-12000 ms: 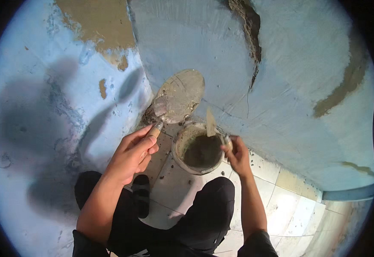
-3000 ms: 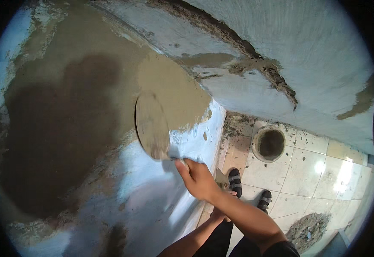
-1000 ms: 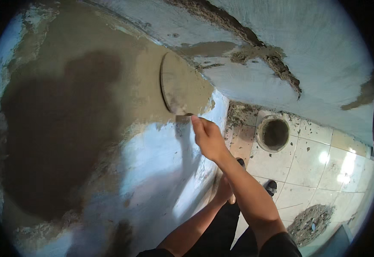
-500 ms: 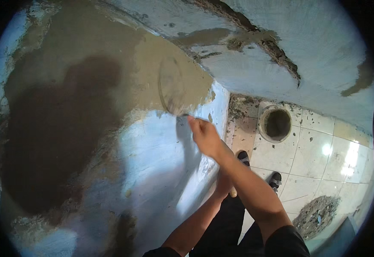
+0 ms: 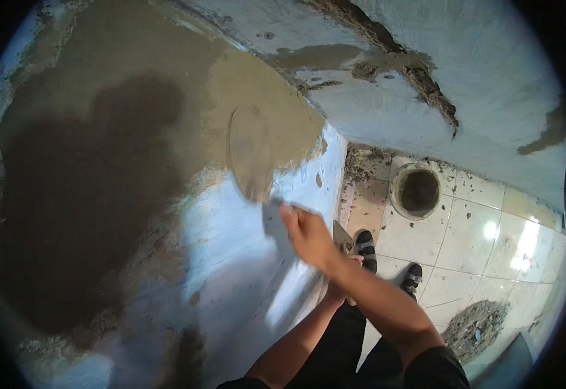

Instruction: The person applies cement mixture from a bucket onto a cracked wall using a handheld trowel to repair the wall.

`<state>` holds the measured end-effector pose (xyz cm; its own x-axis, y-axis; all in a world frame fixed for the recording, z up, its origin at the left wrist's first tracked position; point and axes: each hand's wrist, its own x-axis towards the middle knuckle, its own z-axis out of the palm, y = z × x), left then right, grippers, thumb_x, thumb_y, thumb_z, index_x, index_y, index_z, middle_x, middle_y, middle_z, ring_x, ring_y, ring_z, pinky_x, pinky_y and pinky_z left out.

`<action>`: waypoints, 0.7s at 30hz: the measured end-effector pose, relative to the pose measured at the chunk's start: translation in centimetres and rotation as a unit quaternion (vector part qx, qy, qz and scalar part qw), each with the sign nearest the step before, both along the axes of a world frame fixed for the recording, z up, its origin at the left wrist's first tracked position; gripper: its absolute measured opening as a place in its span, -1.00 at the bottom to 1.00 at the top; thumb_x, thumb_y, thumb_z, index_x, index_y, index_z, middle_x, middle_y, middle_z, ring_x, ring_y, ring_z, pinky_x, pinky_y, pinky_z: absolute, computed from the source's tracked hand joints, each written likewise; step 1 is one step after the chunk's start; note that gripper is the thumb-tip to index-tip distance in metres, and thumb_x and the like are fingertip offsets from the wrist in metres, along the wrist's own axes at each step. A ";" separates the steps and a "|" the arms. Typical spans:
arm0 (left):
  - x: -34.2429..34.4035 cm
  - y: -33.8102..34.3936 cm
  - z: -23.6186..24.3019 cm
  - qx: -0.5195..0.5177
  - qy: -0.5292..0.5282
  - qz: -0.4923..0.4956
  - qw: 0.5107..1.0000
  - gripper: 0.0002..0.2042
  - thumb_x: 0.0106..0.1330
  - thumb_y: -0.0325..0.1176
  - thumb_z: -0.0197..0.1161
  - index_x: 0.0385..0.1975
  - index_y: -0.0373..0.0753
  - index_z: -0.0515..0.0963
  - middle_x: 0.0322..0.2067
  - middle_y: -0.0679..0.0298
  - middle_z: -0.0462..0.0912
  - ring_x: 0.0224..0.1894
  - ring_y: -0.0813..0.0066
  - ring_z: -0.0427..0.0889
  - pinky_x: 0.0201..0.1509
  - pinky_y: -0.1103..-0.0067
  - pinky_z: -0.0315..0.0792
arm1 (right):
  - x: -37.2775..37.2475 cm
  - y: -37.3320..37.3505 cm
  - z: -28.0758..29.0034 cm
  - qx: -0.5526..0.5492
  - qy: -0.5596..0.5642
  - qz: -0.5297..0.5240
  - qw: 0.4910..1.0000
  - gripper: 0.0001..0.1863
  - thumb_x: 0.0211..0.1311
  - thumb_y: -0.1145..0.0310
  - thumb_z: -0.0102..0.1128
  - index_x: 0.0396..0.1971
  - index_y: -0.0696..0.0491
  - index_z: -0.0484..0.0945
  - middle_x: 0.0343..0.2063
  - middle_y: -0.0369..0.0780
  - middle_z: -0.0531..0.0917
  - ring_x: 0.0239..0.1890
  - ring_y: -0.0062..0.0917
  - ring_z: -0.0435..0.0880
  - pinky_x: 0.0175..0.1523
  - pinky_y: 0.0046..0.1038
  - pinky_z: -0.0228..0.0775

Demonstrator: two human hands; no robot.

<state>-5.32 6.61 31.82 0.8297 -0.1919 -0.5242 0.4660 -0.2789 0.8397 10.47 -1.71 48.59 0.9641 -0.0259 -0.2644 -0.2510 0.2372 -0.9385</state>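
Note:
My right hand (image 5: 312, 238) is closed round the handle of an oval plastering trowel (image 5: 252, 155), whose flat blade lies against the wet grey-brown plaster (image 5: 179, 52) near the wall's corner. Below the blade is bare pale-blue wall (image 5: 224, 227). Partly hidden under my right forearm, my left hand (image 5: 342, 288) grips a second trowel (image 5: 341, 237) with some mortar on its blade. Most of that handle is covered by my arm and fingers.
A round bucket (image 5: 416, 190) with a dark inside stands on the tiled floor (image 5: 471, 223), right of my shoes (image 5: 366, 245). Rubble (image 5: 480, 329) is heaped at lower right, and crumbs lie along the wall. The adjoining wall (image 5: 490, 78) has a rough, cracked groove (image 5: 425, 84).
The oval trowel and my right hand have moved down and slightly left, the blade now overlapping the plaster's lower edge. The second trowel's blade has come into sight beside my right forearm.

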 end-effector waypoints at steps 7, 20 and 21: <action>0.9 -1.1 2.8 -0.052 -0.017 0.024 0.998 -0.79 0.48 -0.32 0.24 -0.04 -0.30 0.54 -0.11 0.23 0.62 -0.04 0.50 0.60 0.05 0.53 0.46 | -2.4 -1.2 -2.0 0.036 0.018 -0.011 0.999 -0.44 0.60 0.01 -0.02 -0.52 0.18 0.42 -0.74 -0.27 0.35 -0.60 -0.62 0.27 -0.45 -0.40 0.26; -0.4 -5.4 -3.8 -0.008 0.016 0.071 0.997 -0.74 0.48 -0.32 0.23 0.06 -0.27 0.53 -0.03 0.24 0.64 0.02 0.50 0.58 0.06 0.52 0.46 | -1.7 -4.3 -6.6 -0.063 -0.109 0.078 0.989 -0.50 0.55 0.07 0.08 -0.50 0.18 0.43 -0.74 -0.07 0.37 -0.66 -0.44 0.36 -0.45 -0.33 0.31; 0.2 -5.5 -4.6 0.037 0.083 0.041 0.995 -0.70 0.48 -0.28 0.22 0.10 -0.28 0.53 -0.02 0.22 0.65 0.03 0.47 0.59 0.07 0.49 0.46 | 0.3 -4.2 -7.3 -0.040 -0.098 0.019 0.994 -0.48 0.55 0.06 0.08 -0.53 0.18 0.39 -0.75 -0.11 0.33 -0.65 -0.52 0.29 -0.47 -0.35 0.28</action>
<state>-5.08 1.11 27.25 0.7415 -0.0837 -0.6657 0.6205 -0.2920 0.7278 10.81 -5.89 41.34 0.9975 -0.0010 -0.0703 -0.0693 0.1535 -0.9857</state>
